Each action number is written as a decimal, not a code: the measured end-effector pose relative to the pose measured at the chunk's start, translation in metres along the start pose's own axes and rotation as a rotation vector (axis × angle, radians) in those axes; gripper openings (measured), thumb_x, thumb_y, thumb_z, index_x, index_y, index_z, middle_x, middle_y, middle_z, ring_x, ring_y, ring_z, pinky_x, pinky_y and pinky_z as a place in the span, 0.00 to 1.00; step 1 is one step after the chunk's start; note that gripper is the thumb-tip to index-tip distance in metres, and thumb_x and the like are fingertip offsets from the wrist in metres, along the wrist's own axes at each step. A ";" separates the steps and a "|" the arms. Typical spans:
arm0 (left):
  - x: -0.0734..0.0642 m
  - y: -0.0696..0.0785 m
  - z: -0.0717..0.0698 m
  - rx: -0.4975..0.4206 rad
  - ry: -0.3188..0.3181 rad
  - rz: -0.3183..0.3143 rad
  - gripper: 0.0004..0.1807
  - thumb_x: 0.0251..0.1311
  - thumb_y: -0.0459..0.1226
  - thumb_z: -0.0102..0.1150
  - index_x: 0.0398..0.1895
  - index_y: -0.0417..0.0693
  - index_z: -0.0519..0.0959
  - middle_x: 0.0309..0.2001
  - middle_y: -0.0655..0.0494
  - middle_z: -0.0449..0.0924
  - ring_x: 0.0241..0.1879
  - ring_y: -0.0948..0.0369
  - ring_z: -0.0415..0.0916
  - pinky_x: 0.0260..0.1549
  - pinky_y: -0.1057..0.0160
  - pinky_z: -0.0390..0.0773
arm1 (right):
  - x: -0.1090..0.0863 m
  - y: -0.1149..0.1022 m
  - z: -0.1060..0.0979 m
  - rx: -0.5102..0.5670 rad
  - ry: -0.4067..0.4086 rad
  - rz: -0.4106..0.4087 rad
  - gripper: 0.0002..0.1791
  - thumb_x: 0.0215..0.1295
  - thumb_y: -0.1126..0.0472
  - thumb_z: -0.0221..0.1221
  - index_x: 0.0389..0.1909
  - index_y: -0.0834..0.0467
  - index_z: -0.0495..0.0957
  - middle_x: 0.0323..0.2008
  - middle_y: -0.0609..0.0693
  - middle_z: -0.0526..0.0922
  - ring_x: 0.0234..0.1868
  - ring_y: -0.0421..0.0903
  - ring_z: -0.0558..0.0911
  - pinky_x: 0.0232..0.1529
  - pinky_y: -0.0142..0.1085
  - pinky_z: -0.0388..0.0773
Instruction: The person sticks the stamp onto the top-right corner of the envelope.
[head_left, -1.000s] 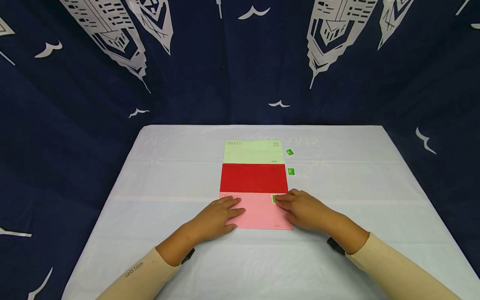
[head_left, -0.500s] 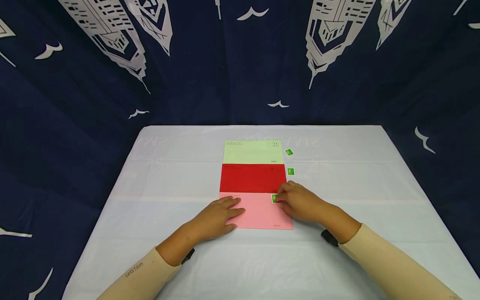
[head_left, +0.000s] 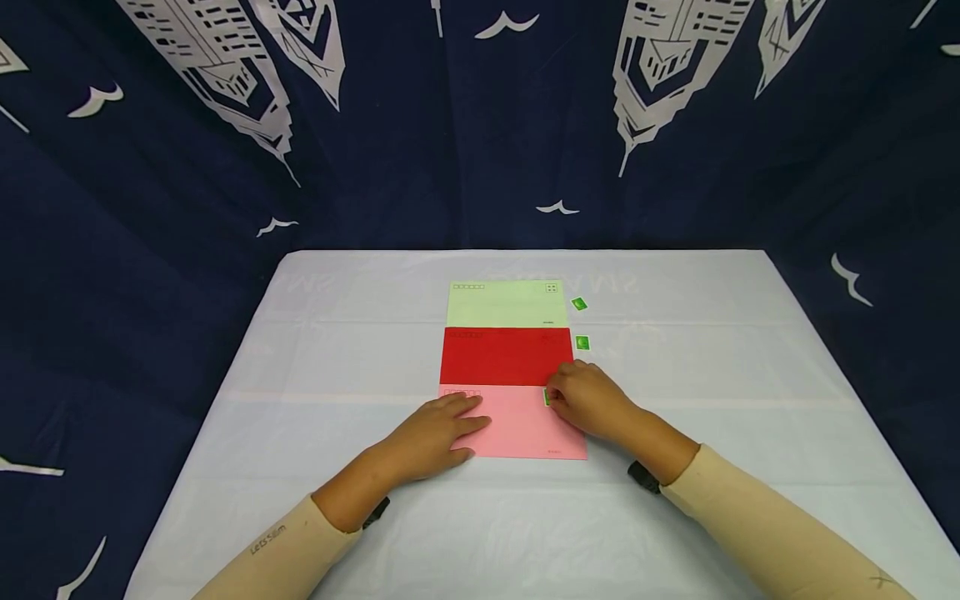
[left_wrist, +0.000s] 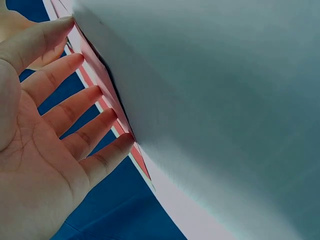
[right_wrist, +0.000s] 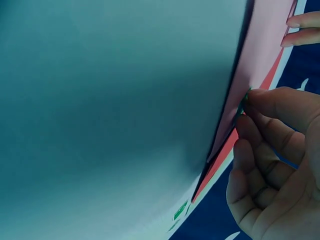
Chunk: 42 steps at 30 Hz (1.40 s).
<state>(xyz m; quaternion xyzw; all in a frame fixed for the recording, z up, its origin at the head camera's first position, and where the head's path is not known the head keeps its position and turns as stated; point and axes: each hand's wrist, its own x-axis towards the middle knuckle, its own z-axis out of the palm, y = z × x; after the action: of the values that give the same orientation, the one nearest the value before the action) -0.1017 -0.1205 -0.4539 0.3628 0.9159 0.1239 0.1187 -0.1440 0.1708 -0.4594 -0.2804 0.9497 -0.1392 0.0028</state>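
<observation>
A pink envelope (head_left: pixel 517 429) lies nearest the person, with a red envelope (head_left: pixel 506 357) and a pale green envelope (head_left: pixel 504 307) behind it. My left hand (head_left: pixel 435 433) rests on the pink envelope's left part, fingers spread and straight. At the envelope's upper right corner, my right hand (head_left: pixel 592 400) has its fingers curled, with thumb and fingertips pinching a small green stamp (head_left: pixel 546 397). Most of that stamp is hidden by the hand in the head view. In the right wrist view, the stamp (right_wrist: pixel 242 103) shows as a sliver between thumb and fingers.
Two more green stamps lie on the white table (head_left: pixel 690 333) to the right of the envelopes: one stamp (head_left: pixel 582 342) beside the red envelope, another stamp (head_left: pixel 579 304), turned askew, by the pale green one. A dark blue patterned cloth (head_left: pixel 465 167) hangs behind the table.
My right hand's fingers have curled in from lying flatter over the stamp, and the right forearm has shifted left. My left hand has stayed still.
</observation>
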 end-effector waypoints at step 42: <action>0.000 0.002 -0.002 -0.019 -0.006 -0.012 0.27 0.67 0.43 0.62 0.69 0.51 0.75 0.74 0.46 0.67 0.75 0.46 0.63 0.74 0.46 0.63 | -0.002 0.000 0.001 0.072 -0.037 0.052 0.09 0.59 0.65 0.69 0.40 0.57 0.83 0.36 0.49 0.80 0.37 0.44 0.76 0.44 0.39 0.79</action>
<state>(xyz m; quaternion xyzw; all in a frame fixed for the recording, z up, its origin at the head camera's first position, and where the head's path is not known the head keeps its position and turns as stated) -0.1011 -0.1190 -0.4513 0.3566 0.9165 0.1308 0.1257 -0.1422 0.1712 -0.4606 -0.2578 0.9509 -0.1680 0.0340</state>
